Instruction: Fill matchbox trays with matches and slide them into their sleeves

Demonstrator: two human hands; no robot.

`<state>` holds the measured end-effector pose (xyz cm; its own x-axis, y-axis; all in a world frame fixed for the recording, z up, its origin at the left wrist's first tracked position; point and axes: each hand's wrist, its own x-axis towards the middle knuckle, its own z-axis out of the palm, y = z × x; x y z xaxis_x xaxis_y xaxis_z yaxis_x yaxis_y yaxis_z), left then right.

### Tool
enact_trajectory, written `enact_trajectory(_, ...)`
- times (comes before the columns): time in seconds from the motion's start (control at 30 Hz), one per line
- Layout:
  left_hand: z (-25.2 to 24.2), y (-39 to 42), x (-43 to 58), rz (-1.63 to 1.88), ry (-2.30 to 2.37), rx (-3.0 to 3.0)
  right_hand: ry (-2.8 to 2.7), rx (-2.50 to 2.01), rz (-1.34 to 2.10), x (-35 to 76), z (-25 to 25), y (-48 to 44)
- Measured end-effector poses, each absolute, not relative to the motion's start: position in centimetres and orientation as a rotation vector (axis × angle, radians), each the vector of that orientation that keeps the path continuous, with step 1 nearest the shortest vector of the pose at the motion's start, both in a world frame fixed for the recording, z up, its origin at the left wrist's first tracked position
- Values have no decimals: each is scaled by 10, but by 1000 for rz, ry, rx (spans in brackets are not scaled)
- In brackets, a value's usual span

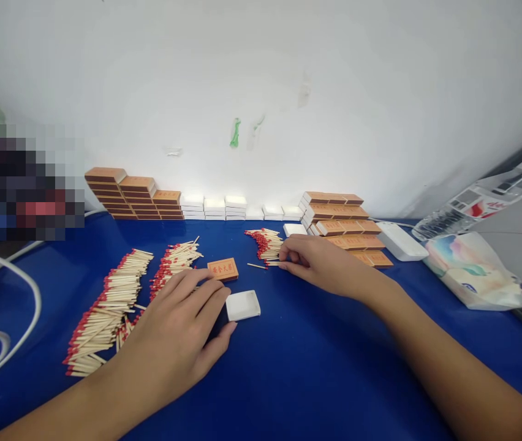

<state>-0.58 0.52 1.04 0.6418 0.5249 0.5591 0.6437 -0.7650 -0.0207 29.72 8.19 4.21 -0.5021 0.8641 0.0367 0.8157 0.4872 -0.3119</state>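
Observation:
My left hand (182, 324) lies low over the blue table, fingers stretched forward. Its index finger and thumb border the left end of a white matchbox tray (243, 305), apparently steadying it; the tray looks empty. Just beyond the fingertips is an orange matchbox sleeve (223, 269). With thumb and fingers pinched together, my right hand (304, 260) is at the near right side of a small pile of red-tipped matches (265, 245). A match (273, 263) reaches into its fingertips. One loose match (257, 266) lies to the left of that.
Two larger match heaps lie left, one long heap (109, 306) and one (173, 263) partly behind my left hand. Along the wall stand orange matchbox stacks (135, 196), white trays (215, 207) and more orange boxes (348, 226). A white device (401, 241), tissue pack (475, 269) and bottle (476, 202) sit right.

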Motion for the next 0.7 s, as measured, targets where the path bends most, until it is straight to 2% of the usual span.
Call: enact_trajectory(0.7,10,4,-6,-729,-965,-2639,-2542,-1397,400,299,39,82)
